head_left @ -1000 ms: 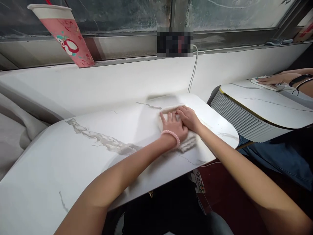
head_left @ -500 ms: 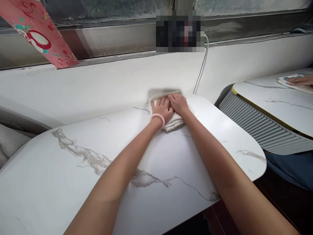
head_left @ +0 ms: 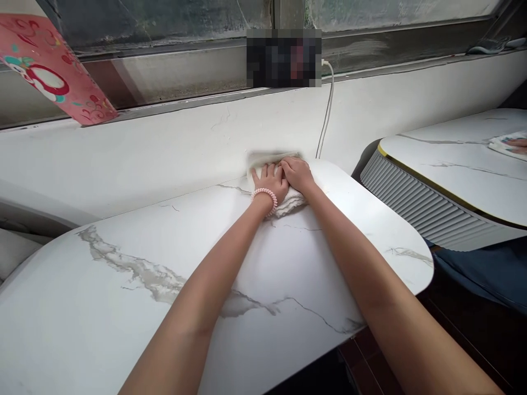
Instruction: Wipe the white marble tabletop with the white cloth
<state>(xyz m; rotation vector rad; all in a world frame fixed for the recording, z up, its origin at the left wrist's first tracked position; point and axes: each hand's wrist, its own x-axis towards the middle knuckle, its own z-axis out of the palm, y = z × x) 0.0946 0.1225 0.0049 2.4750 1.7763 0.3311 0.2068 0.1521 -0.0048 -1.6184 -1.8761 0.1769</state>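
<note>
A folded white cloth [head_left: 290, 203] lies on the white marble-patterned table [head_left: 144, 340], at its back edge against the wall. My left hand [head_left: 269, 184], with a pink coil band [head_left: 265, 192] on the wrist, rests flat on the cloth, fingers spread. Beside it, touching it, my right hand [head_left: 298, 174] presses on the cloth with curled fingers. Part of the cloth is hidden under both hands.
To the right stands a second marble-patterned table [head_left: 461, 131] with a ribbed side, where another person's hand [head_left: 519, 144] is on a cloth [head_left: 500, 144]. A white cable [head_left: 327, 118] hangs down the wall. A pink patterned panel [head_left: 61, 71] leans by the window.
The view has turned slightly, so the window and tables sit further left. Both my hands stay on the cloth with little visible movement. The other person's hand and cloth have moved right.
</note>
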